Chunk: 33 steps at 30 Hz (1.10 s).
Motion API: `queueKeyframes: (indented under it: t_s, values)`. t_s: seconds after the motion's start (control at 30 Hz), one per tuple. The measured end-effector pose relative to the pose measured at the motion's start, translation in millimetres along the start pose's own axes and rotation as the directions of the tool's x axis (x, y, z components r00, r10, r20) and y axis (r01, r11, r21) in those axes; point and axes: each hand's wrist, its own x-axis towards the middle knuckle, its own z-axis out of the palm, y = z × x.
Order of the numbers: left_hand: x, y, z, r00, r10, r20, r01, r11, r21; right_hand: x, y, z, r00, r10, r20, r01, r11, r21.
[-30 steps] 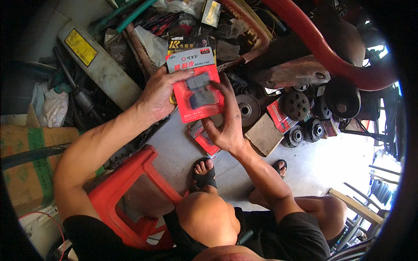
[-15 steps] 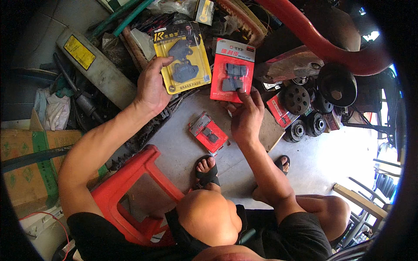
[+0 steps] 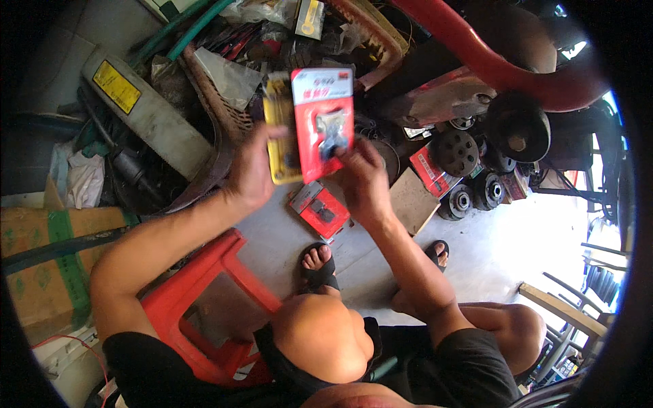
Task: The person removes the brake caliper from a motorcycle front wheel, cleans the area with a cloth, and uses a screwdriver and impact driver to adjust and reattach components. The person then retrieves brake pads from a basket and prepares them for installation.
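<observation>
My left hand (image 3: 253, 166) is closed on the left edge of a yellow brake pad pack (image 3: 278, 109). A red brake pad pack (image 3: 306, 129) with a white top and a clear blister is pinched at its lower right by my right hand (image 3: 367, 180). The red pack overlaps the yellow one in front, hiding much of it, and both are a little blurred. Below them on the floor lies another red pack (image 3: 320, 209) with a dark part in its window, between my hands and my sandalled foot.
A red plastic stool (image 3: 231, 255) stands at my left, beside a cardboard box (image 3: 41, 265). Round metal parts (image 3: 457, 153) and red packs (image 3: 428, 166) sit at the right near a brown board (image 3: 411, 200). Cluttered parts and a red tube (image 3: 469, 51) lie ahead.
Both packs have come together: the red one moved left, over the yellow one, which turned and dropped slightly. Before, they were held apart side by side.
</observation>
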Motion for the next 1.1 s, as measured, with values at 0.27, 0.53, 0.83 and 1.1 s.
queueKeyframes:
  t_s: [0.27, 0.53, 0.83, 1.1]
  values:
    - [3.6, 16.9, -5.3, 0.840, -0.488, 0.237, -0.248, 0.043, 0.968, 9.7, 51.2, -100.2, 0.907, 0.420, -0.011, -0.394, 0.842, -0.368]
    - [206.8, 98.5, -6.5, 0.872, 0.468, 0.145, -0.167, 0.007, 0.986, -16.2, 140.1, -144.8, 0.991, 0.113, -0.068, -0.049, -0.170, -0.984]
    - [237.7, 93.4, 40.1, 0.858, 0.514, -0.010, 0.047, -0.059, 0.997, -3.9, 30.7, -19.4, 0.947, 0.291, 0.138, 0.222, -0.279, -0.934]
    - [125.0, 123.4, -0.4, 0.930, 0.364, -0.041, -0.291, 0.800, 0.525, 126.7, -86.7, 61.2, 0.631, -0.567, 0.530, 0.356, -0.395, -0.847]
